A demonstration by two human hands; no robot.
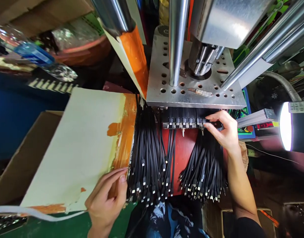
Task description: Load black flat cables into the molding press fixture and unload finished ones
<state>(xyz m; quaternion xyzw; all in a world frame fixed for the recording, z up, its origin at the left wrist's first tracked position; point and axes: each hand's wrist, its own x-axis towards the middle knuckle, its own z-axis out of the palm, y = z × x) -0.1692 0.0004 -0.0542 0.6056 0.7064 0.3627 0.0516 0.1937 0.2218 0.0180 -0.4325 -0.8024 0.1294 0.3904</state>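
Note:
My right hand (223, 130) is at the right part of a metal mould strip (179, 125) under the press plate, thumb and forefinger closed around a small cable plug at its front edge. Several black cables with silver plugs (184, 121) sit side by side in the strip. My left hand (108, 195) has its thumb and fingers pinched together by the edge of a pale board (85, 138), beside a hanging bundle of flat black cables (147, 145). Whatever lies between those fingertips is too small to make out. Another cable bundle (203, 165) hangs below my right hand.
The press's steel plate (157, 96) and shiny guide columns (178, 43) stand above the strip. A small knife-like blade (200, 92) lies on the plate. At right is a bright lamp (285, 127); at left, a cardboard box (25, 148) and plastic bottle (34, 53).

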